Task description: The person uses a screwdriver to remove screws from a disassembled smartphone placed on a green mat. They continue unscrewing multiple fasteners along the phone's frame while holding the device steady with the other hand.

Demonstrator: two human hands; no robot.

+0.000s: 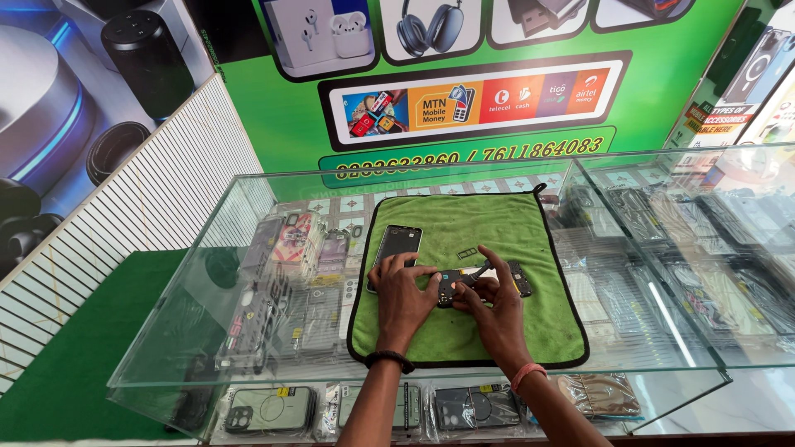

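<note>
Head view: left hand (403, 291) and right hand (497, 308) both pinched a dark phone frame (484, 281) on green cloth (464, 335), fingers closed on it.

Behind your glass counter hangs a large green wall banner (662, 74) with white-framed product panels along its top edge. Below them sits a black-bordered white strip (474, 101) holding small coloured logo tiles: orange, red, purple. On your left wall, a poster of dark round speakers (66, 91) in grey and blue. At far right, a slanted sign with red and yellow bands (712, 116). Inside the case, clear plastic packets of phone cases (290, 248) lie left; more clear packets (464, 407) along the front shelf.
</note>
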